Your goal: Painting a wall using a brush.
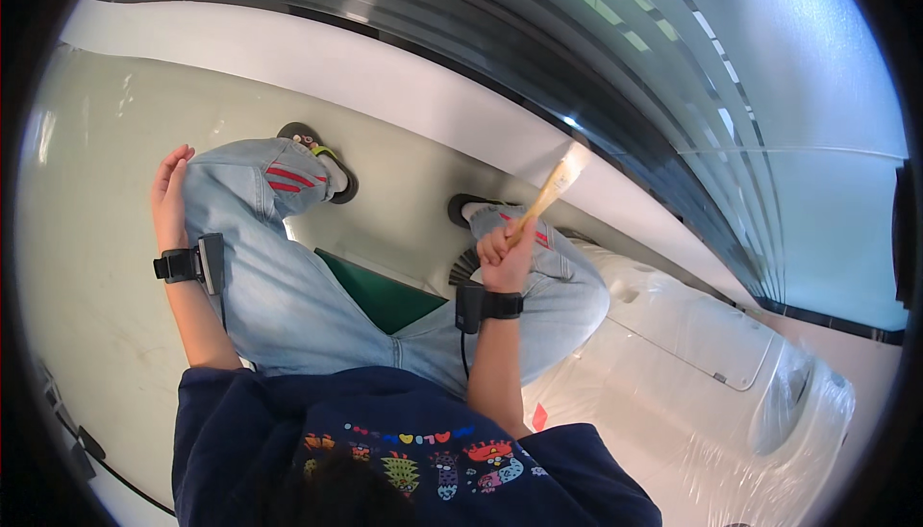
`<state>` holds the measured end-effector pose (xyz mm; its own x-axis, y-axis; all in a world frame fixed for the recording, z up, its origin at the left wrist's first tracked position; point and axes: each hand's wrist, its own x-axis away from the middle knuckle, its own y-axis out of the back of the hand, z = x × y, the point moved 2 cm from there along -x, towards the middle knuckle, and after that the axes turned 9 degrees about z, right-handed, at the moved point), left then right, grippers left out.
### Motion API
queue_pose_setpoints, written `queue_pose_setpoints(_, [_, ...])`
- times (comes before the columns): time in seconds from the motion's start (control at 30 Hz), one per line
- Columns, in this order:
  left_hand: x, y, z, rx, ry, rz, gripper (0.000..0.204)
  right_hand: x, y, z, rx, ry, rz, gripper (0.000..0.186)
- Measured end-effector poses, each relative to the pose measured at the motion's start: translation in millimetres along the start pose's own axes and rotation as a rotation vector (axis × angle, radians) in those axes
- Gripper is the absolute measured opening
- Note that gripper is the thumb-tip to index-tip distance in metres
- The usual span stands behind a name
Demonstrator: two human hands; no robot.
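My right hand is closed round the handle of a flat brush with a pale wooden handle. The brush slants up and away to the right, its whitish bristle end close to the white ledge below the glass. Beneath that hand is my right knee, in light blue jeans. My left hand lies against the outer side of my left knee, fingers stretched out and holding nothing. A black strap with a small device is on each wrist.
A white ledge and dark frame run across the front, with a glass panel at right. Beside my right leg stands a white casing wrapped in clear plastic. Something dark green shows between my legs. A black cable lies lower left.
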<state>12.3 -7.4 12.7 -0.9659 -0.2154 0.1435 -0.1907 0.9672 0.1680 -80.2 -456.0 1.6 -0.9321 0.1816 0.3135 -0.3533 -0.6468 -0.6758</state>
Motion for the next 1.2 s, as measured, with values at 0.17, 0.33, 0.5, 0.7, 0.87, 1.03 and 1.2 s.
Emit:
queue_pose_setpoints(0.17, [0,-1,-5,-0.031,-0.004,-0.001,0.027,-28,22,-34,0.111,-0.137,0.021,0.043])
queue_pose_setpoints(0.33, [-2,3,0,-0.029,-0.012,0.006,0.026,-37,63,-70,0.29,-0.354,-0.117,0.044])
queue_pose_setpoints(0.5, [-3,2,3,-0.018,-0.012,0.015,0.027,-39,93,-84,0.332,-0.533,-0.27,0.041])
queue_pose_setpoints(0.7, [-5,4,9,-0.026,-0.01,0.029,0.027,-39,84,-51,0.279,-0.458,-0.324,0.036])
queue_pose_setpoints(0.87, [-6,7,10,-0.053,-0.009,0.009,0.026,-19,62,-16,0.242,-0.378,-0.266,0.036])
queue_pose_setpoints(1.03, [-6,7,11,-0.035,-0.008,0.016,0.026,3,37,17,0.285,-0.224,-0.231,0.037])
queue_pose_setpoints(1.2, [-4,5,8,-0.019,-0.014,0.013,0.026,19,16,41,0.28,-0.143,-0.211,0.038])
